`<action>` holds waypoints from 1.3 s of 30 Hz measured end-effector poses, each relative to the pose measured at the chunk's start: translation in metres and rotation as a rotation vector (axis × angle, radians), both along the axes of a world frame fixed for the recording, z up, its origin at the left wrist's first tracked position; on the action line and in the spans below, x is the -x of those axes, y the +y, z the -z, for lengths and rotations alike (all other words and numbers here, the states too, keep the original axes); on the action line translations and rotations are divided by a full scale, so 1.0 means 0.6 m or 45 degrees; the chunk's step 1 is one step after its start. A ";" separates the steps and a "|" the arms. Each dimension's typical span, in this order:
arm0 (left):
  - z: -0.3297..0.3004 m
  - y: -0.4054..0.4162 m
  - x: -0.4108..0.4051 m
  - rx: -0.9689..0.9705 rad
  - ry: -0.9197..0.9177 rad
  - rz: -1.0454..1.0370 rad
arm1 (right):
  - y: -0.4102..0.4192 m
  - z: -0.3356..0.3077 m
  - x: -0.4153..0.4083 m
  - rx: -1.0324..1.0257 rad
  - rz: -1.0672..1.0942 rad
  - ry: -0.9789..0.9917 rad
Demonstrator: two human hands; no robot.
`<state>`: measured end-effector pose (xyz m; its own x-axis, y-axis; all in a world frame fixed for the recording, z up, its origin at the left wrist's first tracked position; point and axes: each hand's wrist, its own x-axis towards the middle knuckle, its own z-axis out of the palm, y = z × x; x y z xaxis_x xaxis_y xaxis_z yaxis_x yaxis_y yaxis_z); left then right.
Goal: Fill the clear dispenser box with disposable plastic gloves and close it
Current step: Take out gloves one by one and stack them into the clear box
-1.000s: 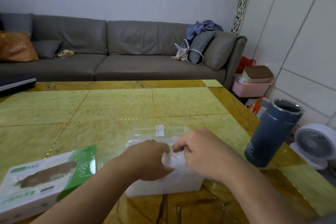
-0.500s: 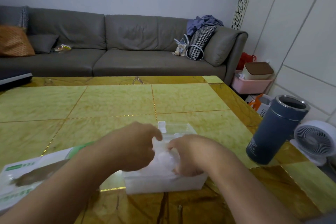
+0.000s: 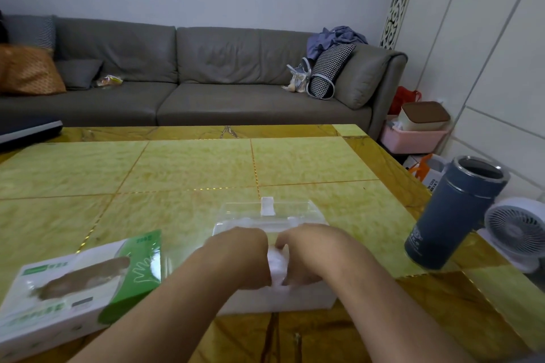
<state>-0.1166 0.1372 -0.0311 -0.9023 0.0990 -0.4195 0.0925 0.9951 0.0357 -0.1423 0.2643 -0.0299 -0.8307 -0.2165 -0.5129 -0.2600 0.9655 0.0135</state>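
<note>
Both hands in the clear dispenser box [image 3: 274, 298] near the table's [image 3: 188, 168] front edge | left hand [image 3: 239, 259] and right hand [image 3: 306, 253] curled, clutching gloves [image 3: 277, 265] | lid [image 3: 265, 209] open behind

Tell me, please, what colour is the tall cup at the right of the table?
The tall cup is dark blue with a silver rim, as the head view shows.

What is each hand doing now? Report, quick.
Left hand: fingers curled on the white wad of thin plastic gloves.
Right hand: fingers curled on the same wad.
</note>
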 end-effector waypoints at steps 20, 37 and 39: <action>-0.026 -0.121 -0.102 -0.413 0.752 -0.207 | 0.006 -0.037 -0.074 0.268 0.175 0.453; 0.064 -0.328 -0.126 -0.197 0.263 -0.577 | -0.242 0.096 -0.155 0.659 -0.599 0.336; 0.063 -0.332 -0.123 -0.188 0.354 -0.587 | -0.239 0.110 -0.155 0.699 -0.631 0.402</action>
<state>-0.0428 -0.0621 -0.0686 -0.9409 -0.2925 -0.1710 -0.3252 0.9211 0.2140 -0.0494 0.1209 -0.0960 -0.6598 -0.7513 0.0168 -0.7233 0.6289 -0.2850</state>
